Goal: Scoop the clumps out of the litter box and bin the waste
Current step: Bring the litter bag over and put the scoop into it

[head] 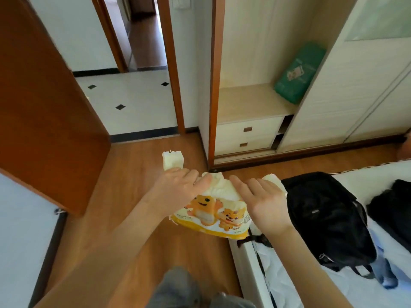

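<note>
Nearest, grey trouser knees (178, 287) stand over bare wood-plank floor (133, 218), a strip hemmed by a white bed edge (246, 258) on the right and a brown door (44, 96) on the left. Between the hands hangs a soft, crinkled plastic pack (213, 216) (yellow band, cartoon tigers). The left hand (178, 187) grips its upper left corner, thumb on top; the right hand (264, 203) lies open-palmed, fingers straight, against its right side. A pale piece (172, 160) juts above the left hand, possibly more of the pack. A black backpack (322, 218) rests on the bed. Beyond, an open wardrobe (251, 103) holds a green bag (298, 74); tiled floor (133, 101) lies past the doorway.
</note>
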Motion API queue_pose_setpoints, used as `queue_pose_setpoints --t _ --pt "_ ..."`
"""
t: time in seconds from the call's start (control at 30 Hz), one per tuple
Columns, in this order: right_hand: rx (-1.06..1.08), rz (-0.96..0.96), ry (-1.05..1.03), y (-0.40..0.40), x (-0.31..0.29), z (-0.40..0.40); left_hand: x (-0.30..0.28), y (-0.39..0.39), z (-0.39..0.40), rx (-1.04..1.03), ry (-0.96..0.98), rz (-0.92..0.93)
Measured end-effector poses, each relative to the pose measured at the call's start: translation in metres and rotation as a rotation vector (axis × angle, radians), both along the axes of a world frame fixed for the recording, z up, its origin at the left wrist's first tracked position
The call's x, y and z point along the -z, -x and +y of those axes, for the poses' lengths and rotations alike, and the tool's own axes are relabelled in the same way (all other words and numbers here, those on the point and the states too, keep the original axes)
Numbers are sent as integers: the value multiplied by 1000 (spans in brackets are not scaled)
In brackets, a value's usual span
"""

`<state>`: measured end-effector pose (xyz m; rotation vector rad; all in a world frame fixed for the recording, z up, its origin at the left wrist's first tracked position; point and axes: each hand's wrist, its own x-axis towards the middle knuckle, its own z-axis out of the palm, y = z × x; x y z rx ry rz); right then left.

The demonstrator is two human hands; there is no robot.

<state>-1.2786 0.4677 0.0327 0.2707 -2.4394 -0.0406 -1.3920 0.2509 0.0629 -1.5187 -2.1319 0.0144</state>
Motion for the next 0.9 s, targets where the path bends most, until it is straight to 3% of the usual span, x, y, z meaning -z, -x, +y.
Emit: queue_pose_setpoints --t 0.33,0.67,0.9 --pt "-3 -24 14 147 18 87 16 149 88 6 40 -12" --pt "156 -44 -22 296 22 151 16 331 172 165 15 -5" --pt "218 -15 -41 375 7 202 3 417 230 170 15 23"
